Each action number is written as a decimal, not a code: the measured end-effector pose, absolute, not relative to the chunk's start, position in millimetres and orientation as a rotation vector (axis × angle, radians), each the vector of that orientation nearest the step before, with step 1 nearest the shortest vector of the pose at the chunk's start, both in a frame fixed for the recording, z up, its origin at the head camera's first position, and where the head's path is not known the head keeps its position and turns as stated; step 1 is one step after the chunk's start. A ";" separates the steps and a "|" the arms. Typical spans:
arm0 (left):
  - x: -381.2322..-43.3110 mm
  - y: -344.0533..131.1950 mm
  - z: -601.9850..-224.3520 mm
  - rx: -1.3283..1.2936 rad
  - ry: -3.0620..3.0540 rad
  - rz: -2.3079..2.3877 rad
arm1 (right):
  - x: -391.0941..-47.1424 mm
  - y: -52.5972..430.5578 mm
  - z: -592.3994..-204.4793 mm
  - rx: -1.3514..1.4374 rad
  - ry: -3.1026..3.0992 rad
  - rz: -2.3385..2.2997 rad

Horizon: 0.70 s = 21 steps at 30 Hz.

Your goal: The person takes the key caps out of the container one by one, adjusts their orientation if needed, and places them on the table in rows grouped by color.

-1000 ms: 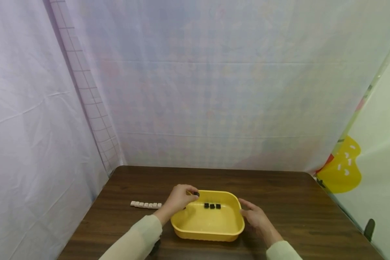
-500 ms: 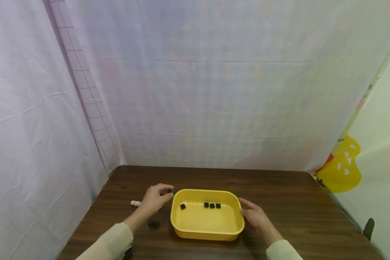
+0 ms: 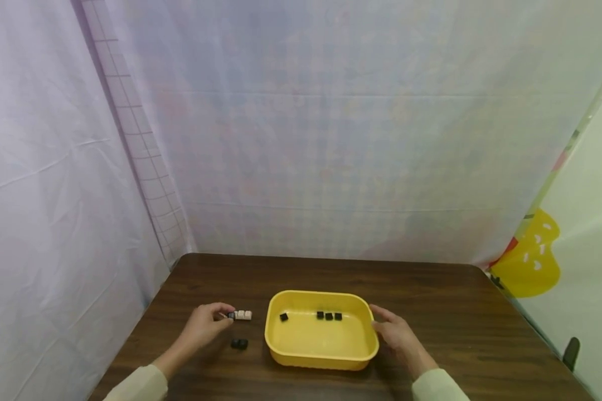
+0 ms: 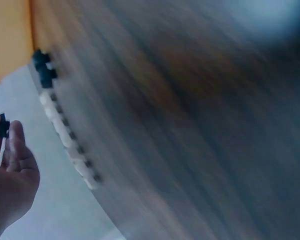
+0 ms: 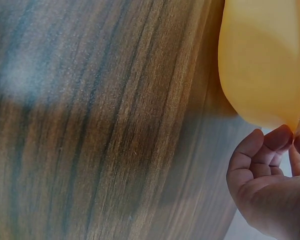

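Note:
My left hand (image 3: pixel 200 328) pinches a small black keycap (image 4: pixel 3 126) between thumb and fingertips, left of the yellow plastic tray. In the head view that keycap overlaps a row of white keycaps (image 3: pixel 244 315), partly hidden by the fingers. Two more black keycaps (image 3: pixel 239 344) sit side by side on the table, nearer to me. Inside the yellow tray (image 3: pixel 321 357), three black keycaps (image 3: pixel 329 316) line up towards the back, and a single black one (image 3: pixel 283 317) lies at the left. My right hand (image 3: pixel 398 337) grips the tray's right rim, fingers against its outer wall (image 5: pixel 265 65).
The dark wood-grain table (image 3: pixel 431 301) extends on both sides of the tray. Behind it hangs a pale curtain (image 3: pixel 321 167), with a white cloth (image 3: pixel 55 167) at the left and a yellow-patterned sheet (image 3: pixel 529 262) at the right.
My left hand has withdrawn from over the tray, moving left to the white row with a black keycap pinched in it. The right hand has stayed on the rim.

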State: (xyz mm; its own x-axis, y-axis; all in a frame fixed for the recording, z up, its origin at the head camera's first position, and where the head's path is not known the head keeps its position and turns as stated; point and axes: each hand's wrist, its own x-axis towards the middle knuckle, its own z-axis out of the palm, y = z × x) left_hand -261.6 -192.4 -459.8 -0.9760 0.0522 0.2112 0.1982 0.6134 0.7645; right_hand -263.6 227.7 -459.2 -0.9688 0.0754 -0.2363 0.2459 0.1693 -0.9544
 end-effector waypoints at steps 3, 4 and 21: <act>-260.4 -203.2 -466.0 -0.278 -2.710 -1.246 | -263.6 228.0 -458.8 0.308 2.307 -1.910; -260.3 -206.4 -467.9 -0.305 -2.724 -1.230 | -263.7 228.0 -458.8 0.307 2.313 -1.906; -259.9 -221.7 -485.3 -0.570 -2.911 -1.135 | -264.4 228.8 -458.9 0.302 2.325 -1.889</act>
